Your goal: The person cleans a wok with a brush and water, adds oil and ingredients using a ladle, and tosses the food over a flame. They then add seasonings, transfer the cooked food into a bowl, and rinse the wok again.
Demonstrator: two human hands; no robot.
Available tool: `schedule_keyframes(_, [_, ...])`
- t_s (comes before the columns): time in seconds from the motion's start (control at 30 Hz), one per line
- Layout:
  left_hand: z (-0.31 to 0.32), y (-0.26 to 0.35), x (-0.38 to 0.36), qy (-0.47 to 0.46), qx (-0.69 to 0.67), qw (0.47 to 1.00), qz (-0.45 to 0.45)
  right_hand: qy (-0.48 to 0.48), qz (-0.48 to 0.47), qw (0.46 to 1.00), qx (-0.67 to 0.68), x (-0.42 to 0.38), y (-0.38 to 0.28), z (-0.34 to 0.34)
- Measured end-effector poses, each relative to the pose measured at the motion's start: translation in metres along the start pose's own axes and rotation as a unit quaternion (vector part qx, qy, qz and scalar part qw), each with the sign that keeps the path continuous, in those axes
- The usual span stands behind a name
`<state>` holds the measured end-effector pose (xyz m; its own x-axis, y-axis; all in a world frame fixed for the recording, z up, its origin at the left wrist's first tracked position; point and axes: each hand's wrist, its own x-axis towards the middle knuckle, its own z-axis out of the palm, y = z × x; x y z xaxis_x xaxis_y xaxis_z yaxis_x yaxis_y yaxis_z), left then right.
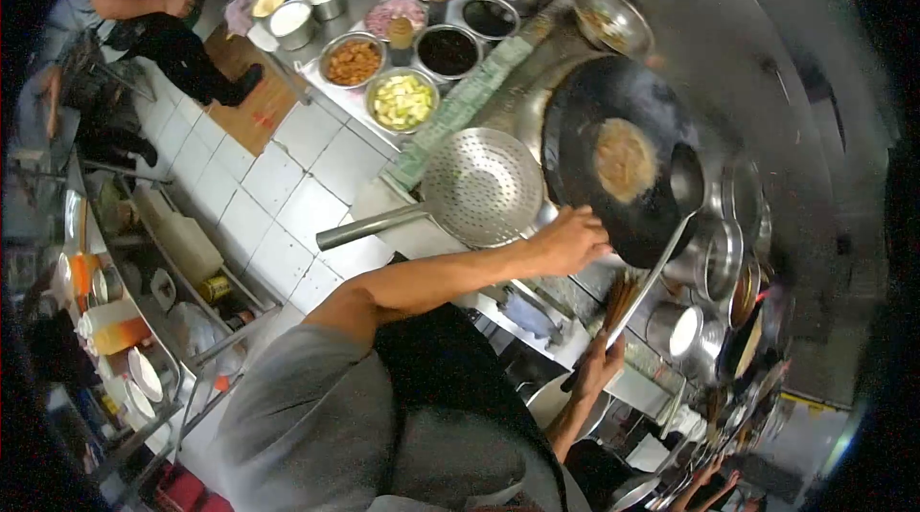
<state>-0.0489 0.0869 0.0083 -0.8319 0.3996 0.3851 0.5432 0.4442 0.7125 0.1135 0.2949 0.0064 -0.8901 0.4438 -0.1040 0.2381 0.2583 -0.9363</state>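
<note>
My right hand (596,370) is wrapped round the long handle of a ladle (686,179), whose bowl rests inside a black wok (575,143) at its right side. A pale brown mass of food (625,161) lies in the middle of the wok. By the wok's near rim is my left hand (567,242), its fingers curled and closed; what they grip, if anything, is hidden. A perforated strainer (482,188) lies just left of the wok, its handle pointing left. A brown bamboo brush (623,299) stands close to my right hand.
Metal bowls of diced green vegetable (402,102), browned pieces (352,62) and dark sauce (448,51) stand at upper left. A steel bowl (613,22) sits behind the wok. Metal pots (704,258) crowd the right. Another person (125,4) sits at far left beside a shelf rack (196,359).
</note>
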Motion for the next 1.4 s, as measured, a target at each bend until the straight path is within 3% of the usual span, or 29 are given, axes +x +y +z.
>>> schedule_keyframes(0.07, [-0.009,-0.008,-0.002,0.058,-0.144,0.987,0.046,-0.015,0.011,1.0,0.001,0.006,0.02,-0.001])
schedule_keyframes(0.1, [-0.041,-0.008,-0.005,0.064,-0.1,0.992,0.033,-0.027,0.027,0.999,0.009,0.004,0.013,0.001])
schedule_keyframes(0.17, [-0.079,-0.067,-0.013,0.174,-0.04,0.984,0.028,-0.035,0.078,0.995,0.042,-0.002,-0.021,0.014])
schedule_keyframes(0.2, [-0.113,-0.087,-0.02,0.232,0.004,0.969,-0.08,-0.045,0.068,0.995,0.051,0.002,-0.022,0.014])
schedule_keyframes(0.23, [-0.134,-0.124,-0.026,0.327,0.033,0.936,-0.123,-0.061,0.073,0.993,0.064,0.003,-0.036,0.018])
schedule_keyframes(0.27, [-0.149,-0.174,-0.033,0.398,-0.009,0.89,-0.224,-0.074,0.079,0.991,0.079,0.003,-0.056,0.025])
schedule_keyframes(0.3, [-0.165,-0.225,-0.037,0.489,0.048,0.84,-0.23,-0.063,0.082,0.991,0.081,0.004,-0.071,0.035])
schedule_keyframes(0.33, [-0.181,-0.258,-0.04,0.479,0.224,0.796,-0.295,-0.091,0.078,0.987,0.111,0.006,-0.086,0.047])
schedule_keyframes(0.4, [-0.196,-0.316,-0.043,0.443,0.226,0.79,-0.358,-0.147,0.05,0.975,0.161,0.018,-0.101,0.072])
schedule_keyframes(0.5, [-0.205,-0.338,-0.031,0.406,0.193,0.84,-0.304,-0.178,0.078,0.966,0.173,0.038,-0.136,0.127])
schedule_keyframes(0.63, [-0.211,-0.329,-0.03,0.402,0.118,0.856,-0.303,-0.24,0.088,0.951,0.172,0.071,-0.15,0.203])
schedule_keyframes(0.7, [-0.22,-0.315,-0.032,0.417,0.121,0.873,-0.222,-0.275,0.063,0.952,0.12,0.091,-0.147,0.24])
schedule_keyframes(0.9, [-0.271,-0.213,-0.055,0.438,0.019,0.886,-0.154,-0.312,0.028,0.949,0.04,0.122,-0.134,0.318])
schedule_keyframes(0.97, [-0.28,-0.188,-0.077,0.46,-0.09,0.862,-0.194,-0.316,0.034,0.947,0.042,0.125,-0.133,0.329])
schedule_keyframes(1.03, [-0.289,-0.177,-0.107,0.464,-0.003,0.854,-0.235,-0.328,0.036,0.943,0.04,0.129,-0.132,0.335])
schedule_keyframes(1.17, [-0.297,-0.148,-0.161,0.478,-0.014,0.814,-0.328,-0.32,0.042,0.946,0.04,0.132,-0.131,0.343])
schedule_keyframes(1.4, [-0.297,-0.124,-0.211,0.543,0.02,0.769,-0.336,-0.323,0.113,0.933,0.11,0.131,-0.134,0.345])
